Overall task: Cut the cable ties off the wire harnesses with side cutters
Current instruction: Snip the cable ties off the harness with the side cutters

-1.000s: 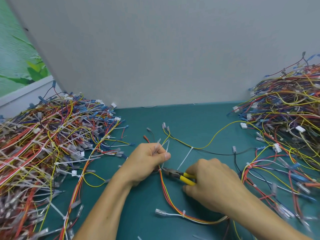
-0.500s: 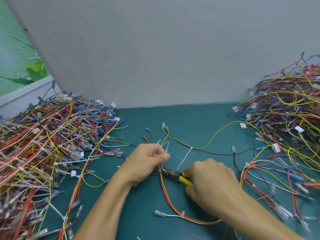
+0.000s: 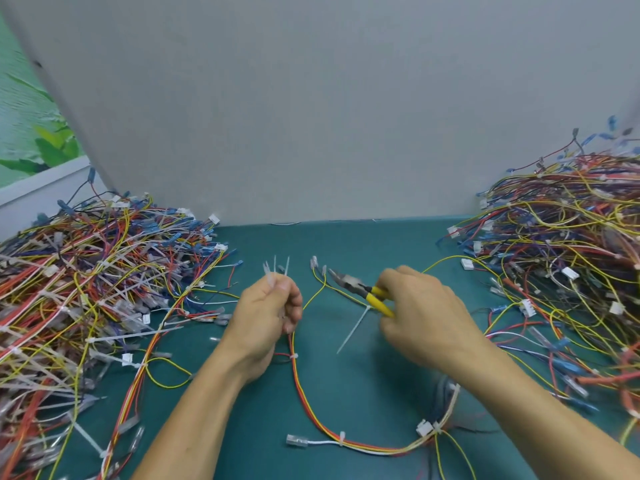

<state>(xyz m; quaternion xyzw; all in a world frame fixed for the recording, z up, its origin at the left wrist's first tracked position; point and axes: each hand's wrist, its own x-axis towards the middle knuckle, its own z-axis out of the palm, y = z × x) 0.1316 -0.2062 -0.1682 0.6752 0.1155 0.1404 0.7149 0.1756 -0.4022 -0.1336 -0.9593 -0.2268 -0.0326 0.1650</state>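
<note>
A red, orange and yellow wire harness (image 3: pixel 294 362) is lying on the green mat (image 3: pixel 346 386) between the 2 forearms. Beyond it, the left hand (image 3: pixel 268 313) is pinching a few cut cable ties (image 3: pixel 277 266) upright. The right hand (image 3: pixel 426 306) is gripping the yellow-handled side cutters (image 3: pixel 356 287) just above a white tie (image 3: pixel 353 329). 2 harness piles, left (image 3: pixel 86 289) and right (image 3: pixel 571 237), are flanking them.

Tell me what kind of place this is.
Probably a harness assembly or rework bench: piles of wire harnesses on both sides of a green bench top, a plain partition behind, side cutters in the right hand.
</note>
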